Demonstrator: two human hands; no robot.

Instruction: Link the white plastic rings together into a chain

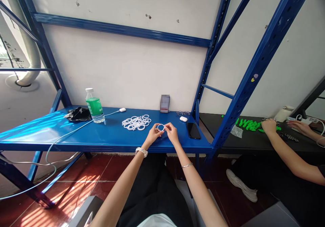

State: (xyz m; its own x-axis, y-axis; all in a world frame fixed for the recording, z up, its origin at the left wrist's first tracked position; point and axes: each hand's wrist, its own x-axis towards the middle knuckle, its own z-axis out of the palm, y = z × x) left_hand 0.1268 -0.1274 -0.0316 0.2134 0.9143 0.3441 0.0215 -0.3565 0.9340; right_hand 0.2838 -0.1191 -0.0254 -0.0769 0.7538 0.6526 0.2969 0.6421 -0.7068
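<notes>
My left hand (154, 134) and my right hand (172, 132) meet over the front of the blue shelf table (76, 132). Together they pinch one small white ring (160, 127) between their fingertips. A loose pile of several white rings (137, 122) lies on the table just behind and left of my left hand. A white watch sits on my left wrist and a thin bracelet on my right.
A green-labelled water bottle (94, 106), a black crumpled bag (77, 114), a white cable with plug (122, 110), glasses (183, 113), an earbud case (183, 119) and a dark phone (193, 130) lie around. At right another person's hands (269, 125) work among green pieces (247, 124) on a black table.
</notes>
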